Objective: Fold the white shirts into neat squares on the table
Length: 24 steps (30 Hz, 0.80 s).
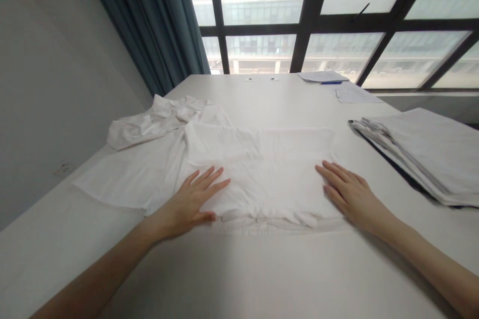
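A white shirt-like garment [277,169] lies spread on the white table [239,274], its near edge gathered in small wrinkles. My left hand [196,199] rests flat on the garment's left part, fingers spread. On its right edge lies my right hand [346,192], palm down, fingers stretched out and slightly apart. Neither hand grips anything. To the left, a flared white part [138,174] that looks like a sleeve fans out over the table. Behind it sits a bunched, crumpled white portion [160,114]; whether it is a collar I cannot tell.
A stack of folded white cloth [430,149] lies on a dark-edged board at the right. Farther back are paper sheets [322,77] and a blue pen [331,82]. A blue curtain [157,20] hangs by the wall at left, and windows [262,52] rise beyond the table.
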Tool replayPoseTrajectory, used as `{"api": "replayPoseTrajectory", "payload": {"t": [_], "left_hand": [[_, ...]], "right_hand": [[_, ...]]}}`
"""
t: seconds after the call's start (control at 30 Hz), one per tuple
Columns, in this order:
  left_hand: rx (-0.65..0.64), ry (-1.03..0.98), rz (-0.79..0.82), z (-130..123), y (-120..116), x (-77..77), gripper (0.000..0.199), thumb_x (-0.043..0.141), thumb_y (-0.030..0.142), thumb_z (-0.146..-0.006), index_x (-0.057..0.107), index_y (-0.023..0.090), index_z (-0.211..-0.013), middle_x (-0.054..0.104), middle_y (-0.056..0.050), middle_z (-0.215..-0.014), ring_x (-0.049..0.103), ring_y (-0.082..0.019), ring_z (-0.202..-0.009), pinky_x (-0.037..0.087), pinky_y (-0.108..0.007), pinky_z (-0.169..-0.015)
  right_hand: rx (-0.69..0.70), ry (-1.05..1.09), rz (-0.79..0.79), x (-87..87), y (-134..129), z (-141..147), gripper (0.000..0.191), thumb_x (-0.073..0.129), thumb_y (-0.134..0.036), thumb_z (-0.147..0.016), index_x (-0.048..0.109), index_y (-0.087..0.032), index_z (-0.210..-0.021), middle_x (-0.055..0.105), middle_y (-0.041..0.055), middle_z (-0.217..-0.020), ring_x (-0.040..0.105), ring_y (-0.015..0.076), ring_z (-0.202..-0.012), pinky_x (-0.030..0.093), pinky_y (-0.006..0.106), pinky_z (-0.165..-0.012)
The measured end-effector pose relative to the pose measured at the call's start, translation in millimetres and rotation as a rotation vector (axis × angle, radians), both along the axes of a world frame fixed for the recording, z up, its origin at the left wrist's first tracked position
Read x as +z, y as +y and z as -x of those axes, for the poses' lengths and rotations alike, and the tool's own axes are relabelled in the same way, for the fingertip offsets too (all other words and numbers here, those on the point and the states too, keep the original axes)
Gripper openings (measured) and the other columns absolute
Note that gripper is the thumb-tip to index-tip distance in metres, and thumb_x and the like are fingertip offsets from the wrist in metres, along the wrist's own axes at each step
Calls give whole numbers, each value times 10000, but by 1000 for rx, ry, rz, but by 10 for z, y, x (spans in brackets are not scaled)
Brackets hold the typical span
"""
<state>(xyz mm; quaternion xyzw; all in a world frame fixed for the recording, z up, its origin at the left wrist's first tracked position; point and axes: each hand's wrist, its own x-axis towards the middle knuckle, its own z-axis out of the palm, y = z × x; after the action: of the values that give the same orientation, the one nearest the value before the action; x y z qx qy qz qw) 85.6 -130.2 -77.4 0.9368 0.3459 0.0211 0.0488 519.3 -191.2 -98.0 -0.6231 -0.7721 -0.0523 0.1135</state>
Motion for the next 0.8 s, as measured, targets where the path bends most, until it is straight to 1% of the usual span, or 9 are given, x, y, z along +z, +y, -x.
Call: {"api": "replayPoseTrajectory", "payload": {"t": [0.07, 0.13, 0.23, 0.3, 0.4, 0.5, 0.6, 0.67, 0.8], "left_hand": [[52, -80, -23, 16, 33, 7, 587, 232, 581, -976, 368, 286, -1465, 286, -68, -1569, 233, -276, -1448, 184, -505, -1153], [168, -187, -104, 32, 83, 6, 490, 249, 449, -1004, 494, 245, -1377, 411, -87, -1500, 347, -265, -1392, 252, -490, -1134], [366, -355, -232, 78, 174, 14, 407, 348, 343, -960, 605, 170, -1224, 565, -125, -1307, 506, -261, -1227, 370, -446, -1072], [487, -418, -273, 123, 223, 45, 386, 393, 304, -908, 623, 154, -1179, 602, -123, -1173, 556, -259, -1101, 435, -423, -1000], [666, -436, -229, 182, 257, 131, 428, 435, 308, -841, 606, 143, -1196, 605, -102, -1030, 589, -226, -876, 499, -367, -825], [807, -401, -76, 202, 251, 221, 494, 448, 371, -815, 567, 142, -1236, 607, -49, -863, 583, -187, -701, 472, -302, -671], [880, -366, 35, 212, 240, 272, 545, 479, 447, -781, 554, 177, -1248, 602, -1, -733, 582, -183, -648, 424, -273, -613], [886, -382, 75, 236, 244, 277, 591, 510, 491, -742, 550, 193, -1251, 593, 16, -689, 573, -182, -629, 410, -266, -604], [799, -416, 169, 332, 274, 254, 662, 537, 525, -706, 516, 196, -1280, 536, 41, -624, 523, -172, -581, 390, -262, -590]], "right_hand": [[-7, 65, -30, 10, 27, -28, 482, 318, -388, -982, 450, -189, -1401, 444, 134, -1470, 416, 276, -1347, 386, 473, -1065], [-24, 147, -65, 23, 60, -71, 465, 338, -384, -974, 476, -172, -1364, 461, 160, -1435, 458, 288, -1306, 398, 465, -1062], [-65, 277, -121, 45, 106, -144, 441, 377, -378, -953, 491, -165, -1323, 493, 177, -1369, 539, 290, -1203, 452, 443, -1010], [-102, 352, -140, 63, 123, -177, 427, 393, -389, -940, 507, -171, -1289, 527, 176, -1295, 621, 263, -1037, 522, 406, -900], [-137, 411, -145, 99, 123, -188, 414, 393, -429, -933, 538, -190, -1239, 568, 157, -1162, 642, 206, -782, 557, 367, -727], [-148, 426, -126, 137, 109, -178, 408, 390, -441, -934, 550, -201, -1223, 570, 147, -1107, 620, 182, -686, 546, 353, -667], [-148, 430, -109, 158, 106, -193, 415, 393, -449, -932, 555, -198, -1221, 566, 141, -1113, 611, 169, -663, 542, 348, -677], [-135, 435, -98, 159, 115, -221, 421, 402, -460, -930, 563, -196, -1216, 565, 137, -1129, 611, 166, -665, 540, 348, -688], [-96, 429, -71, 148, 132, -268, 389, 405, -462, -938, 604, -215, -1163, 568, 129, -1168, 625, 165, -692, 534, 335, -681]]}}
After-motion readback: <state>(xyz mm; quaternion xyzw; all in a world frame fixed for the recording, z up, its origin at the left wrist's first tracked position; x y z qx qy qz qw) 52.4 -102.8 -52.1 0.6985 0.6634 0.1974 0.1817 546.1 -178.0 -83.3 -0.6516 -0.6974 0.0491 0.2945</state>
